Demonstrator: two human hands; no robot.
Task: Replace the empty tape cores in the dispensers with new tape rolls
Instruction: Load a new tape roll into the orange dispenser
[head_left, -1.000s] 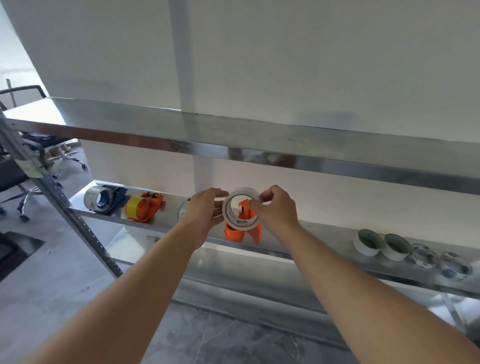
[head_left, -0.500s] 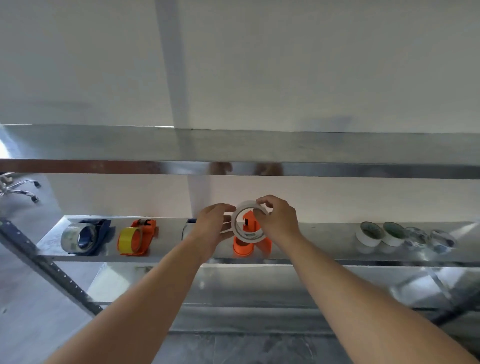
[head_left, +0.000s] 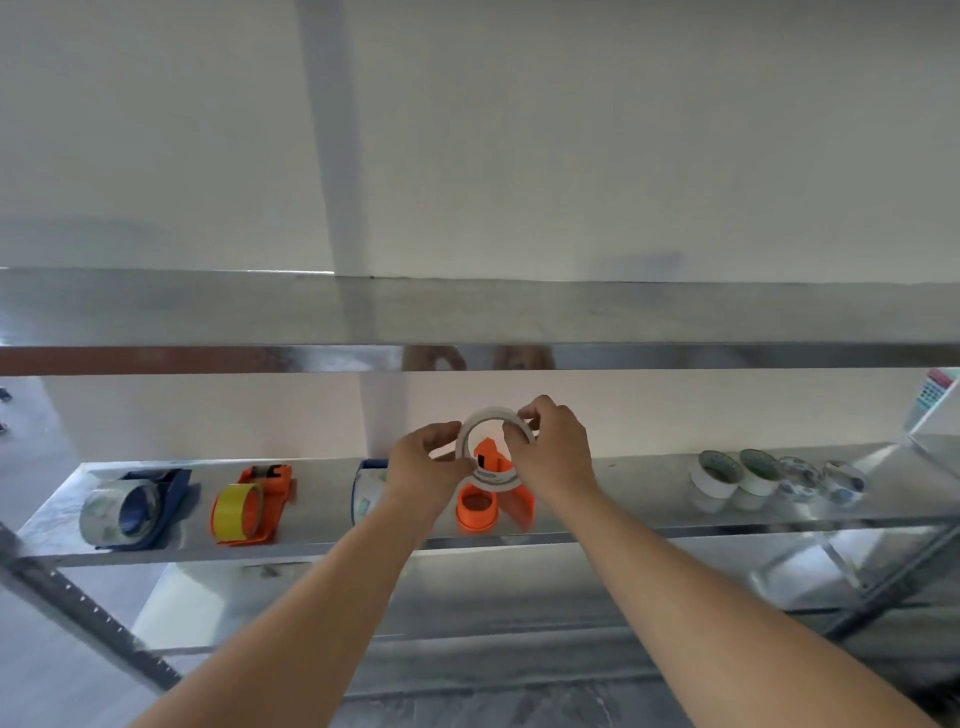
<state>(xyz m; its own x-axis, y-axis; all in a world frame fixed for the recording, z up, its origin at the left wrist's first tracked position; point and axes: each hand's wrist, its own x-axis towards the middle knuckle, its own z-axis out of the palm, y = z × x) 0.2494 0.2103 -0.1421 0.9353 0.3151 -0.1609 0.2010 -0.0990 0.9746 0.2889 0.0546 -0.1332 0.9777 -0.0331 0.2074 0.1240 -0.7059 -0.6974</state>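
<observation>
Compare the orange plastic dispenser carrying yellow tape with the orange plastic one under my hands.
The yellow-tape dispenser is loaded; the dispenser under your hands has a bare hub. The first sits untouched; above the second, left hand and right hand hold a thin white tape ring. Both are orange, on one metal shelf.

Held tape roll (head_left: 492, 414): white.
Dispenser beneath it (head_left: 475, 512): bright orange.
Far-left dispenser (head_left: 174, 486): dark blue, carrying clear tape (head_left: 101, 512).
Second dispenser (head_left: 272, 480): orange, with a yellow roll (head_left: 236, 512).
Spare rolls (head_left: 717, 480): two white, two clear with a bluish print.
Shelf (head_left: 649, 480): shiny silver.
Wall (head_left: 571, 156): off-white.
</observation>
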